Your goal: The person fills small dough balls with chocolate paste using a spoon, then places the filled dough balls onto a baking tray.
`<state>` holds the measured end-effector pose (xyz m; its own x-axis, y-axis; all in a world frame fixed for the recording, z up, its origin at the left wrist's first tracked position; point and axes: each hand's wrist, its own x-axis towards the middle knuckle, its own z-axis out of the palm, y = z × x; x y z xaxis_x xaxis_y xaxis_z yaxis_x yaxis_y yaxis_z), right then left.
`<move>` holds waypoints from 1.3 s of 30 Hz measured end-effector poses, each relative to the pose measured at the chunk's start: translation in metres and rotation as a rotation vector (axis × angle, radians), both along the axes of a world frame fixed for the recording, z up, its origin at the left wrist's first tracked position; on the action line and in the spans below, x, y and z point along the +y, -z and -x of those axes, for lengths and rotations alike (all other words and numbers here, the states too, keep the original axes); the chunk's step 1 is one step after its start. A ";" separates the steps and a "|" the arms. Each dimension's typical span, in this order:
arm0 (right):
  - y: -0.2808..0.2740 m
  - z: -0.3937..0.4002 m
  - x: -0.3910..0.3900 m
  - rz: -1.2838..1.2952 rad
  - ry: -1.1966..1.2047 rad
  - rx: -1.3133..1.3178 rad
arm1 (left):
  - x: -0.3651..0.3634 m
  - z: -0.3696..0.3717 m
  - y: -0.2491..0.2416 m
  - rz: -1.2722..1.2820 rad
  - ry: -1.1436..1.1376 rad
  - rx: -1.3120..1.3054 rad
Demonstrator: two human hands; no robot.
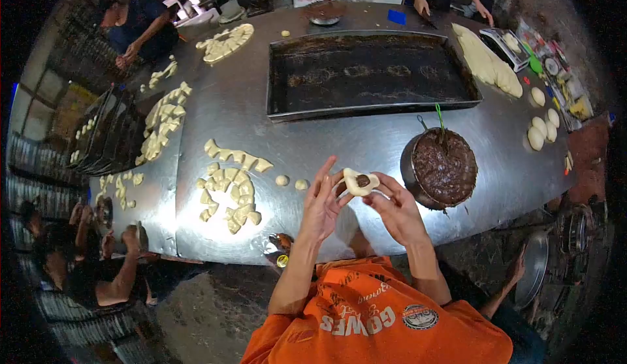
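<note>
Between my two hands, above the metal table, is a flattened piece of dough [351, 182] with a dark brown lump of filling [362, 180] at its middle. My left hand [321, 200] pinches the dough's left edge with the thumb and a finger, while other fingers stretch upward. On the opposite edge, my right hand [396, 208] grips with its fingers curled around the dough. To the right stands a round pot of chocolate-brown filling [444, 168] with a green-handled utensil [439, 117] stuck in it. Cut dough pieces [228, 194] lie left of my hands, beside two small dough balls [282, 180].
A large dark baking tray [372, 70] lies beyond my hands on the steel table [215, 119]. A long dough slab [486, 60], a scale [506, 45] and several dough balls [537, 129] are at the right. Other people work around the table, with more dough pieces [163, 122] at the left.
</note>
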<state>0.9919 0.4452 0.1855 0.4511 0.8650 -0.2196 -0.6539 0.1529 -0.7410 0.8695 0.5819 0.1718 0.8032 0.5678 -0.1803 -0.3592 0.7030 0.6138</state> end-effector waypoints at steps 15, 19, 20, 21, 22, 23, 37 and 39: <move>-0.038 0.003 0.029 0.071 -0.005 -1.336 | -0.017 0.042 -0.028 -1.121 -0.081 0.411; -0.033 0.022 0.037 0.017 -0.021 -1.228 | -0.017 0.045 -0.007 -0.293 -0.089 0.288; -0.032 0.028 0.039 -0.009 -0.046 -1.156 | -0.017 0.046 -0.006 -0.252 -0.087 0.305; -0.031 0.028 0.041 -0.011 -0.058 -1.151 | -0.017 0.047 -0.004 -0.245 -0.096 0.311; -0.028 0.026 0.043 -0.023 -0.055 -1.263 | -0.017 0.046 0.000 -0.312 -0.133 0.310; -0.027 0.025 0.044 -0.037 -0.050 -1.376 | -0.017 0.047 0.002 -0.382 -0.168 0.308; 0.137 0.045 0.012 0.322 -0.346 -1.227 | 0.004 0.099 -0.003 -0.726 -0.459 0.670; 0.129 0.035 0.002 0.014 -0.328 -1.761 | 0.004 0.122 -0.006 -0.750 -0.534 0.708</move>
